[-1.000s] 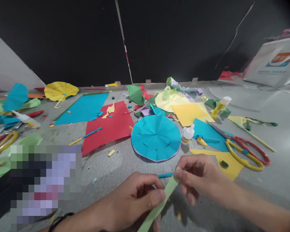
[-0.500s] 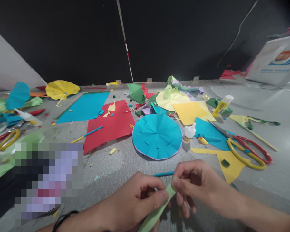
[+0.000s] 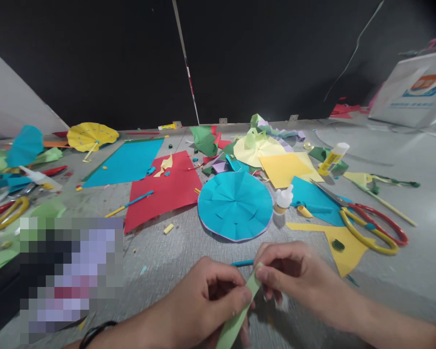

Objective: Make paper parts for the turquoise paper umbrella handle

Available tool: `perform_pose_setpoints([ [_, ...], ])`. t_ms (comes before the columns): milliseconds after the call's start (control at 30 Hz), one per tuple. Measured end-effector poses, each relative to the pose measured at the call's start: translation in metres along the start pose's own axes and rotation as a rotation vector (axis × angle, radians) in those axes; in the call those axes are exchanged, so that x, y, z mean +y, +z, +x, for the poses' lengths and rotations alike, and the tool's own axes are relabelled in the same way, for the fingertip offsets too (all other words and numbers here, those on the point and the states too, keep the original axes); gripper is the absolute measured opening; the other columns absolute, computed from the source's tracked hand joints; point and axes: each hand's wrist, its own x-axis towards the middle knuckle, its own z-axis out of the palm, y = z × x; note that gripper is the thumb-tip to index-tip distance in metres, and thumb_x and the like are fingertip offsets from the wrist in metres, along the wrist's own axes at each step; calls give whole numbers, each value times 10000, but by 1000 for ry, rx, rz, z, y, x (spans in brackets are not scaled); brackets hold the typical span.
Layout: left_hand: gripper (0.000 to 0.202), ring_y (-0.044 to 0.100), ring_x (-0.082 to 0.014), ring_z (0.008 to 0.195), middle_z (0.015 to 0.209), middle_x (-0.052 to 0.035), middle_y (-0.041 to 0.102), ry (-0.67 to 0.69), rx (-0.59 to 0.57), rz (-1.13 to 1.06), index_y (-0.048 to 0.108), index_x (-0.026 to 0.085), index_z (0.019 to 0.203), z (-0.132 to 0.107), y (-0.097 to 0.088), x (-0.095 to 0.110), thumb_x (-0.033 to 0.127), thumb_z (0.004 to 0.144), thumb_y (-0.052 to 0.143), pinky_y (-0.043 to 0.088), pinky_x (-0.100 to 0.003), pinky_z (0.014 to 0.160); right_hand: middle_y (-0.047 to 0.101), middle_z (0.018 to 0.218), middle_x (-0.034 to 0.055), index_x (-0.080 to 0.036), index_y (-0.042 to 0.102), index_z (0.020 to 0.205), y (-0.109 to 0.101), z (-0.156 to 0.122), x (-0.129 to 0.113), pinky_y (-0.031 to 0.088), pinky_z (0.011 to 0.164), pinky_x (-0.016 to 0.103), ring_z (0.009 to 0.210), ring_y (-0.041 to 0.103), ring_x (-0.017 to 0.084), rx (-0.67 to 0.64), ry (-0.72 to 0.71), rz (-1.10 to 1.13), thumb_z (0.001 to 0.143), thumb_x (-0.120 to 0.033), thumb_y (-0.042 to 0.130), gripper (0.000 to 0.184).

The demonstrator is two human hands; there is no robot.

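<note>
A light green paper strip runs up from the bottom edge between both hands. My left hand is closed, pinching the strip partway along with thumb and fingers. My right hand is closed too, pinching the strip's top end close beside the left thumb. A thin blue paper stick lies on the table just behind the hands. A blue paper circle with fold lines lies flat farther back.
Red and yellow scissors lie right of the hands, near a small glue bottle and a glue stick. Red, blue and yellow sheets and paper scraps cover the grey table. A pixelated patch sits at the lower left.
My right hand has slid down the strip toward my left hand, so the two pinches now sit close together and less strip shows between them.
</note>
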Motion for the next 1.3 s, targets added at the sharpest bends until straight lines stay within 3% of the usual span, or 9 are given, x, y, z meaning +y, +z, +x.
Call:
perform_pose_setpoints([
  [233, 517, 491, -50, 359, 738, -87, 793, 18, 28, -23, 704, 129, 905, 2, 3, -3, 646, 898, 686, 378, -149, 353, 630, 774, 8, -143, 747, 762, 4, -2, -6, 532, 646, 251, 669, 609, 116, -3, -50, -50, 860, -493, 851, 378],
  [500, 494, 491, -54, 353, 741, -102, 801, 22, 65, -6, 685, 135, 862, 1, 5, -4, 628, 882, 711, 387, -158, 354, 627, 778, 4, -149, 733, 780, 8, -3, -3, 528, 643, 258, 668, 618, 118, 11, -56, -32, 878, -537, 816, 409],
  [733, 488, 442, -47, 352, 612, -42, 720, 20, 85, 74, 595, 169, 744, -2, 6, 3, 627, 887, 689, 348, -152, 361, 653, 744, -21, -184, 706, 823, 8, -3, -1, 486, 647, 240, 684, 590, 123, 8, -25, -44, 850, -425, 867, 292],
  [900, 420, 407, -39, 341, 585, -10, 698, -3, 91, 91, 590, 177, 727, -1, 7, 4, 543, 892, 712, 317, -144, 353, 600, 721, -24, -183, 682, 768, 7, -4, -3, 447, 611, 245, 661, 544, 122, 41, -72, -134, 875, -453, 839, 330],
  [1100, 386, 408, -45, 309, 594, -13, 723, -32, 49, 81, 602, 179, 754, 1, 4, 2, 521, 889, 720, 319, -150, 335, 543, 672, -42, -191, 628, 729, 3, -5, -5, 434, 571, 241, 602, 521, 110, 100, -31, -107, 854, -537, 832, 421],
  [1300, 416, 387, -45, 303, 578, -10, 718, -14, 32, 59, 569, 191, 733, -2, 2, 5, 544, 870, 740, 300, -155, 339, 544, 705, -33, -191, 630, 738, -6, -3, -8, 442, 560, 228, 605, 509, 103, 107, -111, -105, 885, -531, 810, 411],
])
